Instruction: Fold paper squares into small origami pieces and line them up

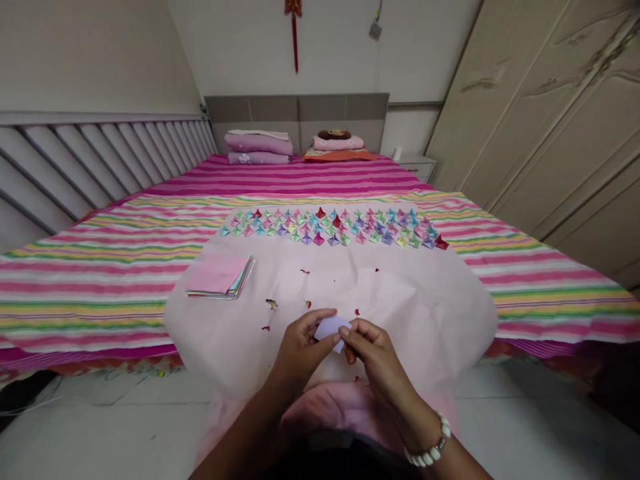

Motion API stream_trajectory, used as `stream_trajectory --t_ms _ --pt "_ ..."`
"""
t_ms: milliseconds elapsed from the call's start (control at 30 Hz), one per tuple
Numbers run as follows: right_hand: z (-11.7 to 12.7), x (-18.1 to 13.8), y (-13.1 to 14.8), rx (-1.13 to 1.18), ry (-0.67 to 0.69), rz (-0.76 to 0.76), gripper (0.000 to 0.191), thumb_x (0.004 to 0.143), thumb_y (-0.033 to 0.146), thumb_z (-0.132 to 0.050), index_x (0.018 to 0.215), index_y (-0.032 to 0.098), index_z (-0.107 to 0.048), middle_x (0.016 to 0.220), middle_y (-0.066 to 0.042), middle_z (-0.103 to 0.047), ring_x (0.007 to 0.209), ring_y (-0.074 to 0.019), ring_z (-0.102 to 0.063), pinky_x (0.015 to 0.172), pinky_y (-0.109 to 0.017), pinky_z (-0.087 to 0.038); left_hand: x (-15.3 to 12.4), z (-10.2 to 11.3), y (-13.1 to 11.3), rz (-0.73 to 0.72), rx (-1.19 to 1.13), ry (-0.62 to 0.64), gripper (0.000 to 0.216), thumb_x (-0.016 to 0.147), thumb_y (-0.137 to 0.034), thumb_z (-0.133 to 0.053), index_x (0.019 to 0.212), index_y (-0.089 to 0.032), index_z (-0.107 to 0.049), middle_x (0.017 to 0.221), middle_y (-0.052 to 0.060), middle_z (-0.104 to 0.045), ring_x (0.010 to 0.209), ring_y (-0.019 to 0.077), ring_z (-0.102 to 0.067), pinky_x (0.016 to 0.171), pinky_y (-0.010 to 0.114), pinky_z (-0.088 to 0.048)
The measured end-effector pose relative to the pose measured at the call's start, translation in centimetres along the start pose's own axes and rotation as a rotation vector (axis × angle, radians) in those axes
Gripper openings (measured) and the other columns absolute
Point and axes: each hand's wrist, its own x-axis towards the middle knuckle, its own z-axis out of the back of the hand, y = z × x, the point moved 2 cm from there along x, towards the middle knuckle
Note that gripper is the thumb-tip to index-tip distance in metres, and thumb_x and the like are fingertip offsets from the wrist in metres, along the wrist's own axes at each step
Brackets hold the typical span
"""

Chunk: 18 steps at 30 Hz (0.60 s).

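Both hands hold a small folded piece of lavender paper (329, 327) above the pink-white sheet (400, 293). My left hand (305, 337) grips its left side and lower edge, the thumb lying along the front. At the right corner, the thumb and fingers of my right hand (367, 340) pinch it; that wrist wears a bead bracelet (431, 448). Left of the hands lies a stack of square coloured papers (217, 275), pink on top. Several rows of small folded paper pieces (333, 227) in many colours spread across the far part of the sheet.
Under the sheet is a bed with a striped cover (90, 280). Folded bedding (259, 145) and a second pile (337, 143) rest by the headboard (345, 110). A slatted rail (100, 157) runs along the left, a wardrobe (540, 120) along the right.
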Motion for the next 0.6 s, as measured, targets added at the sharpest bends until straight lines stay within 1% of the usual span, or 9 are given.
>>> stream_trajectory --t_ms 67,100,133,167,233,300,333,500,600 --pt "0.0 0.07 -0.01 -0.01 -0.014 0.032 0.027 0.075 0.038 -0.068 0.062 0.017 -0.057 0.044 0.006 -0.049 0.044 -0.0079 -0.039 0.05 -0.023 -0.027 -0.03 -0.2 0.37 0.033 -0.093 -0.075 0.057 0.058 -0.023 -0.079 0.111 -0.017 -0.062 0.079 0.003 -0.07 0.073 0.0168 -0.064 0.068 0.028 -0.048" --pt "0.01 0.08 -0.01 -0.017 -0.021 0.05 0.026 0.076 0.038 -0.068 0.062 0.017 -0.057 0.044 0.006 -0.049 0.044 -0.0081 -0.039 0.051 -0.023 -0.028 -0.05 -0.3 0.56 0.062 -0.126 -0.099 0.062 0.056 -0.024 -0.081 0.113 -0.016 -0.06 0.078 0.002 -0.07 0.071 0.0164 -0.064 0.068 0.028 -0.048" --pt "0.02 0.06 0.0 -0.024 -0.028 0.066 0.026 0.076 0.037 -0.067 0.062 0.018 -0.057 0.045 0.006 -0.049 0.045 -0.0084 -0.039 0.052 -0.023 -0.028 -0.08 -0.41 0.73 0.098 -0.141 -0.104 0.06 0.055 -0.026 -0.082 0.11 -0.015 -0.062 0.077 0.002 -0.069 0.07 0.0157 -0.063 0.067 0.027 -0.047" --pt "0.04 0.04 0.0 -0.03 -0.034 0.079 0.026 0.077 0.037 -0.066 0.062 0.018 -0.057 0.045 0.006 -0.049 0.046 -0.0087 -0.04 0.053 -0.024 -0.029 -0.11 -0.5 0.84 0.135 -0.138 -0.094 0.052 0.055 -0.029 -0.082 0.102 -0.013 -0.065 0.074 0.002 -0.068 0.067 0.0147 -0.061 0.065 0.026 -0.046" --pt "0.09 -0.03 -0.01 -0.033 -0.044 0.089 0.026 0.078 0.037 -0.066 0.062 0.018 -0.057 0.046 0.006 -0.049 0.047 -0.0093 -0.041 0.054 -0.024 -0.031 -0.21 -0.59 0.87 0.178 -0.095 -0.057 0.032 0.06 -0.035 -0.079 0.079 -0.012 -0.068 0.065 0.001 -0.064 0.061 0.0121 -0.056 0.06 0.024 -0.042" --pt "0.17 -0.08 -0.03 -0.032 -0.049 0.085 0.027 0.078 0.036 -0.065 0.061 0.018 -0.057 0.046 0.005 -0.05 0.048 -0.0097 -0.041 0.055 -0.024 -0.031 -0.28 -0.46 0.66 0.164 -0.039 -0.052 0.028 0.064 -0.039 -0.075 0.062 -0.013 -0.065 0.056 -0.001 -0.059 0.057 0.0108 -0.051 0.058 0.023 -0.04" --pt "0.22 -0.1 -0.03 -0.032 -0.05 0.08 0.027 0.079 0.036 -0.064 0.06 0.018 -0.056 0.046 0.005 -0.05 0.049 -0.0099 -0.041 0.056 -0.024 -0.031 -0.29 -0.34 0.54 0.151 -0.016 -0.058 0.029 0.065 -0.039 -0.074 0.058 -0.013 -0.064 0.054 -0.001 -0.058 0.056 0.0109 -0.05 0.059 0.023 -0.039" --pt "0.43 -0.08 0.04 -0.042 -0.056 0.06 0.03 0.082 0.04 -0.059 0.062 0.017 -0.061 0.046 0.003 -0.051 0.049 -0.0112 -0.041 0.054 -0.026 -0.03 -0.17 0.16 0.16 0.118 0.072 -0.026 0.034 0.075 -0.044 -0.064 0.06 -0.014 -0.068 0.057 0.001 -0.061 0.06 0.0135 -0.052 0.062 0.025 -0.04" --pt "0.36 -0.06 0.12 -0.052 -0.081 0.064 0.032 0.081 0.042 -0.06 0.062 0.017 -0.062 0.045 0.003 -0.05 0.048 -0.0116 -0.041 0.053 -0.026 -0.029 -0.18 0.08 0.29 0.12 0.038 -0.01 0.036 0.078 -0.047 -0.06 0.065 -0.014 -0.069 0.06 0.002 -0.062 0.062 0.0142 -0.054 0.063 0.026 -0.041"
